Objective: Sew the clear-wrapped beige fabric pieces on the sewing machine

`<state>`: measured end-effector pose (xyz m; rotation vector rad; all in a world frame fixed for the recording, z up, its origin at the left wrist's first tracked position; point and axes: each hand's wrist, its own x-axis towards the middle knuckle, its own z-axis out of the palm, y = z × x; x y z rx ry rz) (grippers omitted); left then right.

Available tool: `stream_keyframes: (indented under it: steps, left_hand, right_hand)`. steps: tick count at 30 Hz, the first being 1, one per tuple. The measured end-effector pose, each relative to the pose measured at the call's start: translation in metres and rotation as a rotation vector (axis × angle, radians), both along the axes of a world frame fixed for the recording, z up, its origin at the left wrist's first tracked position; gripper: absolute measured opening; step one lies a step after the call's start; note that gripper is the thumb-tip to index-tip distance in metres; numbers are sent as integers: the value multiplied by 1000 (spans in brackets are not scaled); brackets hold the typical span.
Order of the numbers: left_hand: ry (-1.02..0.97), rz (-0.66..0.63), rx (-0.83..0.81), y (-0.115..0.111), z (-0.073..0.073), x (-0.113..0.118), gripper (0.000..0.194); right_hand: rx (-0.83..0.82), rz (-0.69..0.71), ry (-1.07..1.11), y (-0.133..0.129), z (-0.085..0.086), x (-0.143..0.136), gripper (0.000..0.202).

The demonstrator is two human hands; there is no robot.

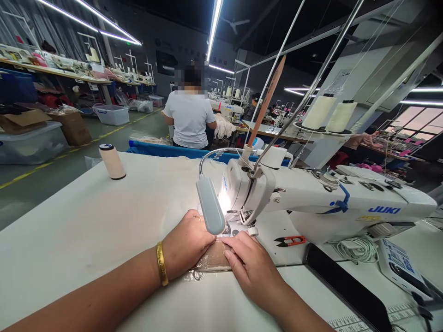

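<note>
Both hands work close to the needle area of a white JUKI sewing machine (294, 198). My left hand (185, 242), with a gold bracelet at the wrist, is closed with fingers curled down. The grey lamp head (211, 207) hides its fingertips. My right hand (251, 258) is closed too, thumb and fingers pressed together just in front of the presser foot. A thin pale edge shows between the fingertips, too small to name. Beneath them lies a brown patch under clear film (216, 256) on the machine bed.
A thread cone (112, 161) stands at the back left of the white table (86, 230). Right of my hands lie red-handled thread snips (290, 240), a black phone (346, 286), a coiled white cable (358, 249) and a ruler (346, 324). A person in white (192, 115) sits ahead.
</note>
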<state>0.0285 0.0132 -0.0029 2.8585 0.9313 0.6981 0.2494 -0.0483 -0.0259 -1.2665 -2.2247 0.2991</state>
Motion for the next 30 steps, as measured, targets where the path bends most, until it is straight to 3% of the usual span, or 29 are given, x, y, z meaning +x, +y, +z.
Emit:
stream_keyframes:
  steps: [8,18,25,30]
  left_hand:
    - [-78,22,-17,8,1,3,30]
    - [-42,52,-47,10,-7,0,21]
    - [82,286,-199,9,-7,5,18]
    - [148,323,-233,3,14,-17,29]
  right_hand:
    - [-25,-102,157,1,0,4,34]
    - [-75,-89,224,-2,0,3,35]
    - [-30,-72,163,-1,-23,12,33]
    - [-12,-14,148,10,-41,24,32]
